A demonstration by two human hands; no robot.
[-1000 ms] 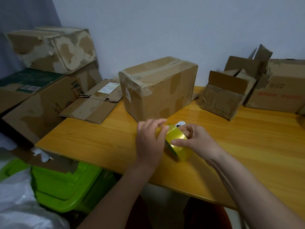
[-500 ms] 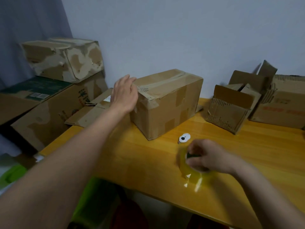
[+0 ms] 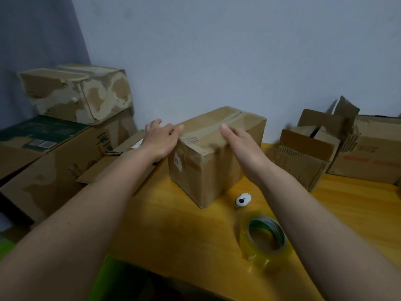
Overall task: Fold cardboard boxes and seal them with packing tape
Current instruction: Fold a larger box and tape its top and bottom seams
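Mid-frame, left hand (image 3: 161, 141) and right hand (image 3: 239, 141), fingers straight, flank the box (image 3: 213, 157); tape (image 3: 263, 238) lies lower right

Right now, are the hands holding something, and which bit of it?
Nothing is gripped. The left hand and right hand lie open against the top corners of the box. The tape roll lies on the table.

A small white oval object with a black dot (image 3: 243, 199) lies on the yellow wooden table (image 3: 184, 233). A bright green plastic container (image 3: 108, 279) sits below the table's near edge. A pale blue-grey wall (image 3: 217, 51) stands behind.
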